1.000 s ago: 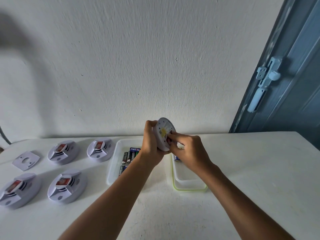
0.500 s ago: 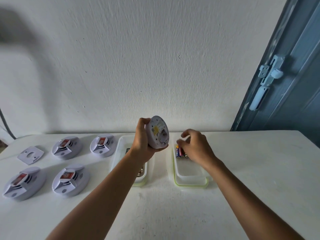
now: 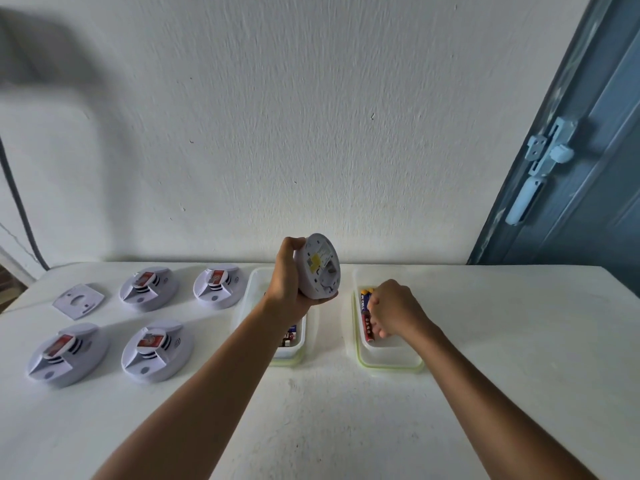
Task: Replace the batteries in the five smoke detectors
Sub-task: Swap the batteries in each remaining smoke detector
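Note:
My left hand (image 3: 287,282) grips a white smoke detector (image 3: 320,268) above the table, tilted on edge with its open back towards me. My right hand (image 3: 394,311) reaches down into the right plastic container (image 3: 391,363). Its curled fingers pinch a red battery (image 3: 367,329) lying along the container's left side. Another battery (image 3: 363,301) with a yellow end lies just behind it. The left container (image 3: 256,282) holds more batteries (image 3: 290,336), mostly hidden by my left forearm.
Several other smoke detectors sit on the white table at the left: two at the back (image 3: 149,289) (image 3: 217,287), two in front (image 3: 65,355) (image 3: 156,351). A loose mounting plate (image 3: 79,301) lies far left. A blue door (image 3: 571,188) stands at the right.
My right hand left the back of the detector and went down and right into the right container with the battery. The left hand kept holding the detector, tilting it a little.

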A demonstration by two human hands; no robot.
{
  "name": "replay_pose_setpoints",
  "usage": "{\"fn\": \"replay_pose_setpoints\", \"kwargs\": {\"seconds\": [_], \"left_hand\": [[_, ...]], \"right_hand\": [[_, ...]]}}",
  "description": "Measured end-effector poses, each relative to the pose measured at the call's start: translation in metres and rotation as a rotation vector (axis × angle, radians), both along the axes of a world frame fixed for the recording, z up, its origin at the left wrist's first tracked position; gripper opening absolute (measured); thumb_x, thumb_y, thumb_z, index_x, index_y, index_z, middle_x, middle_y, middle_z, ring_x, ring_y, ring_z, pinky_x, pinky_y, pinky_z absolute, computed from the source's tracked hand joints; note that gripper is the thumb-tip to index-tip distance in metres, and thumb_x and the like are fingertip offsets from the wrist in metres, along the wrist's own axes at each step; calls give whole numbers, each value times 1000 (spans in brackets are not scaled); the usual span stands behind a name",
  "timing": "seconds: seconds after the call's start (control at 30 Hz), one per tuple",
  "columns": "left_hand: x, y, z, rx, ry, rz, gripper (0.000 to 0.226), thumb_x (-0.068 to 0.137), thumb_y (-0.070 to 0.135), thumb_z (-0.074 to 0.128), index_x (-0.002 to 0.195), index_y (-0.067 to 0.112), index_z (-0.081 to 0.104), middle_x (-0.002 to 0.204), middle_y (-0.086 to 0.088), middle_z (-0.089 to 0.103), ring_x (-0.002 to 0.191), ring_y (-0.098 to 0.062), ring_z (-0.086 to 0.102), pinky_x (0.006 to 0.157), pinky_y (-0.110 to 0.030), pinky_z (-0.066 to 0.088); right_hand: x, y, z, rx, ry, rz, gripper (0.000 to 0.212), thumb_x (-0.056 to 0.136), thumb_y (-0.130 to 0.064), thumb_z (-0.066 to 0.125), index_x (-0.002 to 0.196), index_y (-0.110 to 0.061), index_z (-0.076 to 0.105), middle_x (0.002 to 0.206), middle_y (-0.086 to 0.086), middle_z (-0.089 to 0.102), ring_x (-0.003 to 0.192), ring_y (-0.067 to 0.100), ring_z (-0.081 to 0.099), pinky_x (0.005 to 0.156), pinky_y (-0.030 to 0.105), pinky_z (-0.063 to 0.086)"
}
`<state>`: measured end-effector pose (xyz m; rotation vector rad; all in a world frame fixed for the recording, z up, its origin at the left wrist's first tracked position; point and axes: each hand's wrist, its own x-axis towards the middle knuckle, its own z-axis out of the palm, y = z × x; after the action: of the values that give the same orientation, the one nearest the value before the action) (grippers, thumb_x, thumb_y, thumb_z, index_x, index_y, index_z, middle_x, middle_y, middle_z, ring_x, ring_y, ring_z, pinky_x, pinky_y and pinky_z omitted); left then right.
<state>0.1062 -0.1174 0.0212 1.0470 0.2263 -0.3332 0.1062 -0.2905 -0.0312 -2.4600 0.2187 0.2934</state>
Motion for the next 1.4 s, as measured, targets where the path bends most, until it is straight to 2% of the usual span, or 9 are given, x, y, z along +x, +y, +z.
{"fn": "replay_pose_setpoints", "kwargs": {"seconds": [0.2, 0.33, 0.6, 0.7, 0.83, 0.93, 1.07, 1.2, 1.4], "left_hand": [[-2, 19, 7, -9, -29, 23, 39, 92, 41, 36, 109, 18, 62, 110, -15, 60, 103, -31, 56, 88, -48, 46], [-1, 55, 13, -31, -67, 75, 41, 92, 41, 36, 108, 16, 64, 108, -15, 59, 102, -32, 54, 95, -50, 43], [-8, 118, 3, 3, -3, 183, 45, 86, 43, 45, 113, 13, 65, 115, -17, 62, 105, -33, 59, 85, -48, 50], [-10, 130, 1, -10, 0, 144, 41, 90, 42, 37, 108, 17, 64, 110, -14, 60, 102, -30, 56, 89, -47, 46], [-12, 138, -1, -3, 10, 123, 41, 90, 43, 38, 110, 17, 63, 108, -14, 60, 101, -29, 56, 86, -45, 47], [-13, 143, -2, -14, 3, 108, 41, 91, 42, 37, 110, 17, 62, 109, -14, 60, 102, -29, 56, 88, -46, 46], [-12, 150, -2, -46, -7, 106, 41, 91, 42, 37, 108, 17, 63, 109, -14, 60, 102, -29, 56, 87, -46, 46], [-11, 154, 0, -99, -23, 107, 43, 91, 43, 36, 111, 16, 63, 109, -15, 60, 102, -30, 56, 89, -48, 45], [-13, 149, 7, -181, -42, 76, 47, 91, 44, 35, 109, 13, 64, 111, -18, 62, 106, -34, 57, 91, -49, 44]], "right_hand": [[-22, 16, 30, -223, -266, 19, 15, 89, -13, 50, 94, -14, 64, 89, 7, 62, 85, 32, 62, 67, 27, 44], [-23, 51, 47, -4, -558, 240, 19, 89, -10, 57, 102, -12, 70, 98, 5, 73, 89, 25, 68, 78, 35, 54], [-10, 139, 33, -472, -300, 717, 22, 85, 2, 48, 93, -12, 63, 92, 6, 64, 85, 26, 57, 69, 29, 40], [-6, 158, 31, -645, -243, 749, 14, 84, 2, 51, 79, -12, 48, 70, 3, 44, 85, 31, 54, 68, 31, 36], [-2, 167, 29, -705, -215, 693, 19, 85, -2, 52, 102, -6, 60, 104, 12, 64, 99, 33, 62, 73, 32, 43], [0, 167, 27, -687, -170, 699, 12, 86, -3, 53, 76, -9, 50, 86, 10, 60, 94, 33, 59, 68, 30, 37], [1, 156, 26, -544, -269, 630, 13, 94, -10, 47, 97, -9, 60, 97, 10, 59, 96, 28, 57, 68, 29, 36], [-1, 148, 43, 157, -348, 365, 17, 97, -11, 52, 105, -14, 66, 84, 3, 57, 52, 3, 55, 50, 20, 42], [-8, 157, 63, 684, -448, 185, 19, 85, -4, 68, 100, -14, 61, 80, 3, 67, 61, 6, 60, 58, 20, 50]]}}
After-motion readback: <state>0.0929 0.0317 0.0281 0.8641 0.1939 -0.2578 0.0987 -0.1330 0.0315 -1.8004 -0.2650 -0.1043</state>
